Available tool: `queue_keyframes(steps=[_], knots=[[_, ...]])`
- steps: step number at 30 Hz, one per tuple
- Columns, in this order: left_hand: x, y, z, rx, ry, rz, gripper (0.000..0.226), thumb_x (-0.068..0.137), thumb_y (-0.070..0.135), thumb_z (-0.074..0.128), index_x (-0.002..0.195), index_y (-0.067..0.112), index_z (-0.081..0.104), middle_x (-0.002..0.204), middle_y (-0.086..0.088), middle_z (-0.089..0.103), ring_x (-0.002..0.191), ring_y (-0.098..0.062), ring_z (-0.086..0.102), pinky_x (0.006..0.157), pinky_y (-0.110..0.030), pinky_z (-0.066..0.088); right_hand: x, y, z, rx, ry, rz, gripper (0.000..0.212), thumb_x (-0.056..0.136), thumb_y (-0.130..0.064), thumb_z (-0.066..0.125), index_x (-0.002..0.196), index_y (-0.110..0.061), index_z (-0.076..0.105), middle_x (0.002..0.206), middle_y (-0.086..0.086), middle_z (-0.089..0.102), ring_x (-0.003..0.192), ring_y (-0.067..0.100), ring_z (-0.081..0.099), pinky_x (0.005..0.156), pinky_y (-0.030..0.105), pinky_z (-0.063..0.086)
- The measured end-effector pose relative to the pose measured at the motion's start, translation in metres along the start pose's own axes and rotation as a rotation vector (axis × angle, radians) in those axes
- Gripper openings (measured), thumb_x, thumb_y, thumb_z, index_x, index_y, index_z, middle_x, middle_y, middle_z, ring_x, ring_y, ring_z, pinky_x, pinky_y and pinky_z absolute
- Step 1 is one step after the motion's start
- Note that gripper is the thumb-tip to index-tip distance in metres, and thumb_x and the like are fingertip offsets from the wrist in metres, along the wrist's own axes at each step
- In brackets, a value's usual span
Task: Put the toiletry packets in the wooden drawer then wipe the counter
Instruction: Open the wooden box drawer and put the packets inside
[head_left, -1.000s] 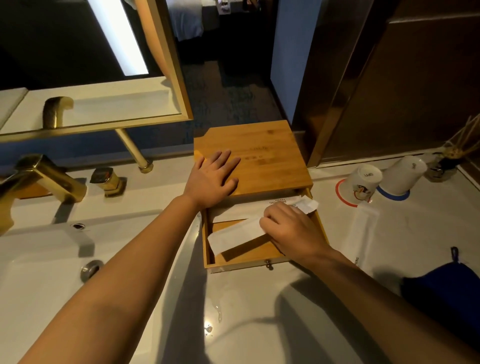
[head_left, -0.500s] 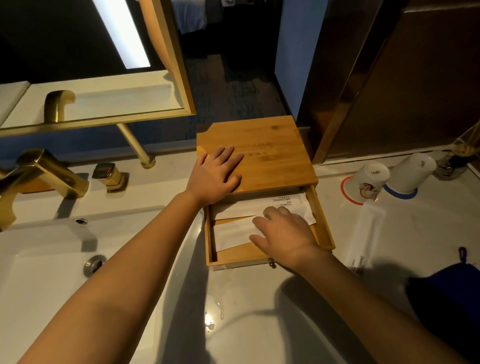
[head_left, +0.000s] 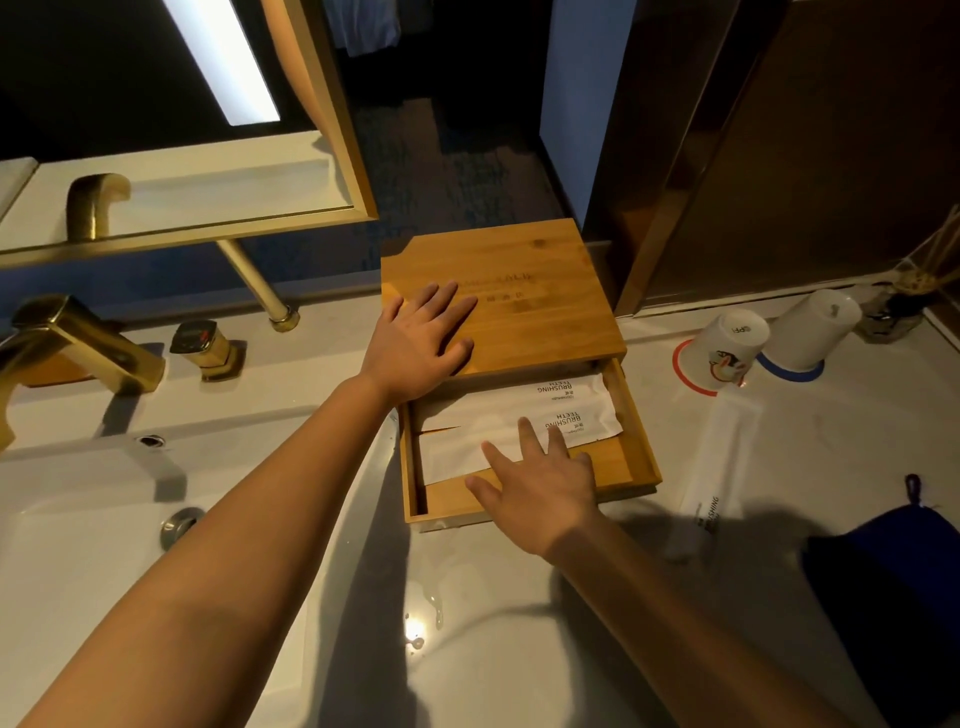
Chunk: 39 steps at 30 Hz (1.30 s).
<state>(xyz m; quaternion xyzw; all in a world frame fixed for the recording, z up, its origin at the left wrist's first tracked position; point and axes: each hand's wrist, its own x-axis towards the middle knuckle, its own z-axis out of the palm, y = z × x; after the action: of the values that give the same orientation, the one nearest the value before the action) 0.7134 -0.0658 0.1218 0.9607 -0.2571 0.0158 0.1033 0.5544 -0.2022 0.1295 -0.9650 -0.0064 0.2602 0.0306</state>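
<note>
A wooden box (head_left: 524, 306) stands on the white counter (head_left: 519, 623), its drawer (head_left: 636, 447) pulled out toward me. Two white toothbrush packets (head_left: 498, 410) lie flat inside the drawer, side by side. My left hand (head_left: 421, 343) rests flat on the box's lid, fingers spread. My right hand (head_left: 540, 478) hovers over the drawer's front part with fingers apart and holds nothing. A third white packet (head_left: 724, 457) lies on the counter to the right of the drawer. A dark blue cloth (head_left: 893, 582) sits at the right edge.
Two white cups (head_left: 727, 348) stand upside down on coasters behind the loose packet, next to a reed diffuser (head_left: 904, 301). A sink basin (head_left: 78, 545) with a gold faucet (head_left: 78, 343) fills the left. Water drops (head_left: 421, 618) lie on the counter in front of the drawer.
My right hand has laid the second packet flat in the drawer, let go of it and drawn back toward the drawer's front. My left hand has stayed on the lid.
</note>
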Motion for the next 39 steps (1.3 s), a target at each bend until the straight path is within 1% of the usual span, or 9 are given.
queue_keyframes(steps=[8, 12, 17, 22, 26, 28, 31, 34, 39], knots=[[-0.002, 0.002, -0.003, 0.001, -0.004, 0.008, 0.060, 0.089, 0.055, 0.022, 0.145, 0.034, 0.023, 0.158, 0.002, 0.020, 0.146, -0.020, 0.013, 0.116, -0.045, 0.008, 0.001, -0.008, -0.003, 0.032, 0.029, 0.041, 0.063, 0.088, -0.064, 0.020, 0.145, -0.036, 0.012, 0.158, 0.013, 0.007, 0.140, 0.044, 0.011, 0.105, 0.055, 0.029], [-0.001, 0.002, -0.004, 0.010, -0.016, 0.011, 0.061, 0.089, 0.055, 0.022, 0.146, 0.034, 0.022, 0.158, 0.002, 0.018, 0.147, -0.020, 0.012, 0.116, -0.044, 0.008, 0.000, 0.007, -0.006, 0.038, 0.123, 0.054, 0.064, 0.088, -0.065, 0.016, 0.144, -0.036, 0.014, 0.158, 0.012, 0.006, 0.142, 0.041, 0.006, 0.111, 0.058, 0.013], [-0.001, 0.001, -0.004, 0.020, -0.019, 0.008, 0.060, 0.090, 0.055, 0.022, 0.146, 0.034, 0.022, 0.158, 0.002, 0.019, 0.146, -0.020, 0.013, 0.116, -0.044, 0.009, 0.000, 0.026, -0.003, 0.010, -0.009, 0.123, 0.068, 0.085, -0.070, 0.011, 0.145, -0.039, 0.000, 0.158, 0.015, -0.001, 0.143, 0.042, -0.001, 0.111, 0.062, 0.009], [-0.001, 0.003, -0.005, 0.027, -0.029, 0.004, 0.061, 0.089, 0.055, 0.021, 0.146, 0.034, 0.021, 0.158, 0.002, 0.018, 0.147, -0.020, 0.012, 0.116, -0.044, 0.009, -0.004, 0.020, -0.005, 0.057, 0.005, 0.124, 0.067, 0.087, -0.068, 0.014, 0.146, -0.037, 0.003, 0.158, 0.015, 0.000, 0.143, 0.043, 0.001, 0.112, 0.060, 0.011], [-0.001, 0.002, -0.006, 0.028, -0.032, 0.009, 0.062, 0.089, 0.056, 0.021, 0.146, 0.034, 0.020, 0.158, 0.002, 0.017, 0.147, -0.020, 0.011, 0.116, -0.044, 0.009, -0.019, 0.035, -0.017, 0.210, 0.262, 0.067, 0.058, 0.092, -0.056, 0.025, 0.144, -0.033, 0.018, 0.156, 0.008, 0.018, 0.142, 0.031, 0.018, 0.111, 0.049, 0.021], [-0.001, 0.001, -0.006, 0.022, -0.029, 0.012, 0.062, 0.088, 0.057, 0.021, 0.146, 0.034, 0.021, 0.158, 0.002, 0.018, 0.147, -0.020, 0.012, 0.116, -0.044, 0.010, -0.034, 0.058, -0.018, 0.324, 0.489, 0.028, 0.048, 0.094, -0.045, 0.033, 0.138, -0.028, 0.035, 0.146, 0.004, 0.039, 0.131, 0.024, 0.039, 0.103, 0.039, 0.035], [-0.001, 0.002, -0.005, 0.029, -0.028, 0.011, 0.062, 0.089, 0.057, 0.021, 0.146, 0.034, 0.020, 0.158, 0.002, 0.018, 0.147, -0.020, 0.012, 0.116, -0.044, 0.010, -0.054, 0.109, -0.012, 0.261, 0.745, -0.004, 0.033, 0.093, -0.026, 0.042, 0.119, -0.014, 0.059, 0.122, 0.009, 0.062, 0.108, 0.023, 0.058, 0.091, 0.034, 0.045], [-0.001, 0.002, -0.005, 0.027, -0.023, 0.009, 0.062, 0.089, 0.057, 0.021, 0.146, 0.034, 0.021, 0.158, 0.002, 0.018, 0.146, -0.020, 0.012, 0.115, -0.044, 0.011, -0.064, 0.160, -0.002, 0.200, 0.604, 0.092, 0.035, 0.091, -0.021, 0.051, 0.125, -0.018, 0.056, 0.133, 0.007, 0.056, 0.122, 0.022, 0.048, 0.102, 0.036, 0.038], [-0.001, 0.002, -0.005, 0.033, -0.022, 0.008, 0.062, 0.089, 0.057, 0.021, 0.146, 0.034, 0.022, 0.158, 0.002, 0.018, 0.146, -0.020, 0.013, 0.115, -0.043, 0.012, -0.066, 0.199, 0.024, -0.180, 0.221, -0.053, 0.061, 0.094, -0.024, 0.044, 0.147, -0.031, 0.015, 0.158, 0.001, 0.013, 0.145, 0.020, 0.010, 0.115, 0.038, 0.016]])
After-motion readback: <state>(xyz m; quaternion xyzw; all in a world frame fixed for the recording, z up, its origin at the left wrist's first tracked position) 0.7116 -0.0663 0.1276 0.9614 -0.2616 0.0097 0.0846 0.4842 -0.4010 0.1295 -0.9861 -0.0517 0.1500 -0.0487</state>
